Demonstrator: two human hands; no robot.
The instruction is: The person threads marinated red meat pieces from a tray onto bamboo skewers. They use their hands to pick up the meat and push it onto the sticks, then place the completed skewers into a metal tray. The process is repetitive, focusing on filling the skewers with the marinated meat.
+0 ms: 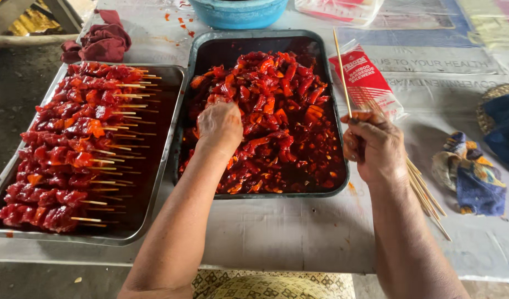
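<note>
place: outdoor food-prep stall | cues: paper-covered tabletop (298, 232); dark metal tray of red marinated meat (268, 119); steel tray of finished skewers (77, 144); plastic packet of bamboo sticks (365, 80); bare ground beside

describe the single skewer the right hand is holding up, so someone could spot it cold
Start at the dark tray of loose red marinated meat in the middle of the table. Just right of its rim, the right hand is raised. The bare skewer rises from that hand's fingers, tilted up and left: unlike the loaded skewers in the left tray, it carries no meat.
</note>
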